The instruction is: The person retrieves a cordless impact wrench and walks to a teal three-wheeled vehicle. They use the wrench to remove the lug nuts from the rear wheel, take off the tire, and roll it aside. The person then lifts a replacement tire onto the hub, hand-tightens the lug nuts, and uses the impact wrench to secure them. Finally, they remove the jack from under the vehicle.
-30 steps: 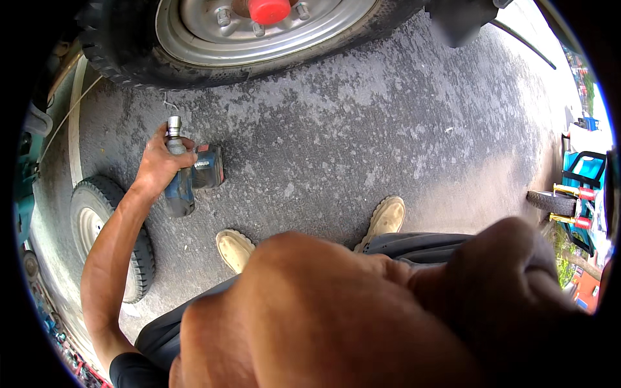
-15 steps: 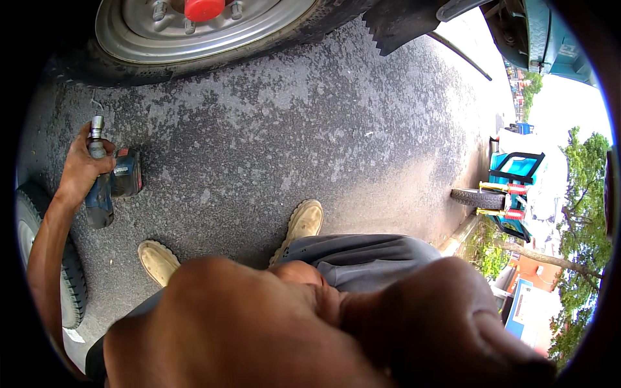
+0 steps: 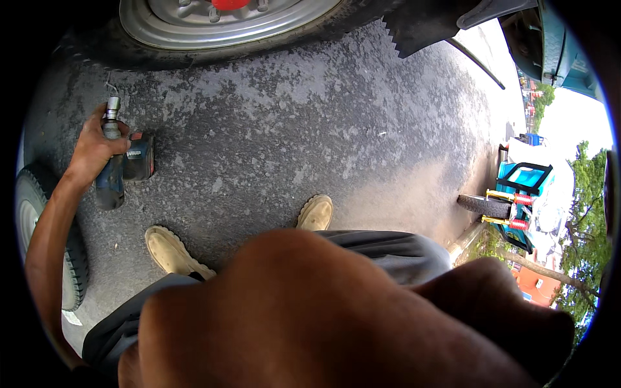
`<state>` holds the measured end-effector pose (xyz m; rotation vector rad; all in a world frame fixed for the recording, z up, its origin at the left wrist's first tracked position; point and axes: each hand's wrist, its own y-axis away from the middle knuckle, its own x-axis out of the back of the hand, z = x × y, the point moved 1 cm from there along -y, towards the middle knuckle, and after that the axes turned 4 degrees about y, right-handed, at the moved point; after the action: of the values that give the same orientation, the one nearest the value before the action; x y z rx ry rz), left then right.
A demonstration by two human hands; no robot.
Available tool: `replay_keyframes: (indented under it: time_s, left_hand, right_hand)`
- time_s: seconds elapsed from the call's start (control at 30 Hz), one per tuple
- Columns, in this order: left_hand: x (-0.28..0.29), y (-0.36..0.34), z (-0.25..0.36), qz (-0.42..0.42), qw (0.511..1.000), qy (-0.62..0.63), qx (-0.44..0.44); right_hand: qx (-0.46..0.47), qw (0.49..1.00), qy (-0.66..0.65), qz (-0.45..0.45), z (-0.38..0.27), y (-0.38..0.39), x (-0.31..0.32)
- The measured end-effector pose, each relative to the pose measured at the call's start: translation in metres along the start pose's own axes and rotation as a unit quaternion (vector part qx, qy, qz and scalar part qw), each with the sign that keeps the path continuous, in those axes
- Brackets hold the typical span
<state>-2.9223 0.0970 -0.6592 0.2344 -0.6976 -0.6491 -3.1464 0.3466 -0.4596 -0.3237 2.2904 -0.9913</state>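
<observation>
My left hand (image 3: 97, 145) reaches out at the left and is closed around the front part of a cordless impact wrench (image 3: 110, 187). A shiny socket (image 3: 113, 107) on the tool's nose points toward the big wheel (image 3: 233, 40), and the dark battery end lies to the right of the hand. Whether the tool rests on the ground I cannot tell. My right hand (image 3: 284, 297) is very near the camera, large, dark and blurred. It covers the lower middle, and its fingers are hidden.
The mounted wheel has a silver rim and a red hub cap (image 3: 229, 3). A loose tyre (image 3: 71, 258) lies at the far left. My shoes (image 3: 315, 213) stand on rough asphalt (image 3: 272, 142). A blue three-wheeled vehicle (image 3: 517, 187) and trees (image 3: 582, 213) are at the right.
The view has shifted, so wheel, tool and shoes sit higher and further right. My right hand has turned and moved before the camera. My left hand keeps its hold on the impact wrench.
</observation>
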Motion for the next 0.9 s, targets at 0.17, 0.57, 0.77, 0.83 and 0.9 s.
replay_keyframes:
  time_s: [0.17,0.57,0.77,0.83,0.9]
  left_hand:
    - [-0.002,0.0,0.001,-0.015,0.999,0.029,0.004]
    - [0.004,0.0,0.015,-0.077,0.994,0.054,0.057]
    - [0.002,-0.002,0.013,-0.065,0.997,0.021,0.029]
    - [0.001,-0.004,0.014,-0.071,0.997,0.013,0.027]
    - [0.004,-0.004,0.013,-0.075,0.997,0.007,0.035]
  right_hand:
    - [0.003,1.0,-0.016,0.001,0.001,-0.001,0.0]
    - [0.082,0.989,-0.067,0.105,0.016,-0.011,-0.028]
    - [0.172,0.973,-0.024,0.15,0.024,-0.024,-0.042]
    - [0.21,0.964,-0.024,0.162,0.029,-0.024,-0.042]
    - [0.225,0.962,-0.018,0.154,0.037,-0.025,-0.041]
